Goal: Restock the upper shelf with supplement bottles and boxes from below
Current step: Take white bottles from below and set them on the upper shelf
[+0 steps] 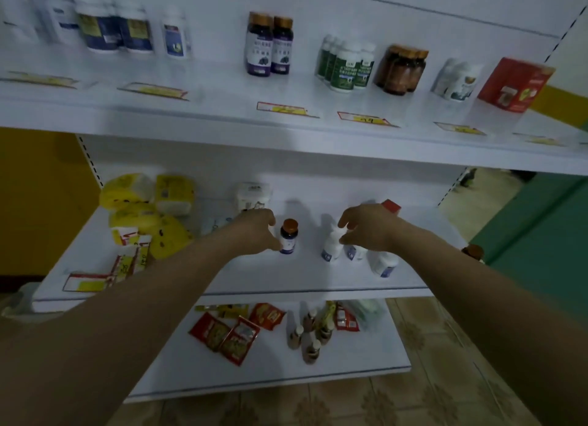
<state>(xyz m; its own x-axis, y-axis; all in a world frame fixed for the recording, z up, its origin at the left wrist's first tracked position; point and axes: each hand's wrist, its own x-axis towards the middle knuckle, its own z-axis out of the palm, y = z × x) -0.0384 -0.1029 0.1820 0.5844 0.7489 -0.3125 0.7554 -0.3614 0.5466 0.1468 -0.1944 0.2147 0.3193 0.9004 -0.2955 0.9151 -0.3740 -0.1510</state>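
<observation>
Upper shelf (222, 113) across top of frame, part stocked, gaps at centre. Middle shelf (254, 276) at frame centre holds stock to move. Left hand (259, 231) centre, fingers curled round dark bottle (289, 237), touching, grip not yet closed. Right hand (369, 226) right of centre, fingers spread over white bottles (332, 246), thumb touching one. Step, by my reading: picking up. Next: close both grips, lift clear, raise to upper shelf.
</observation>
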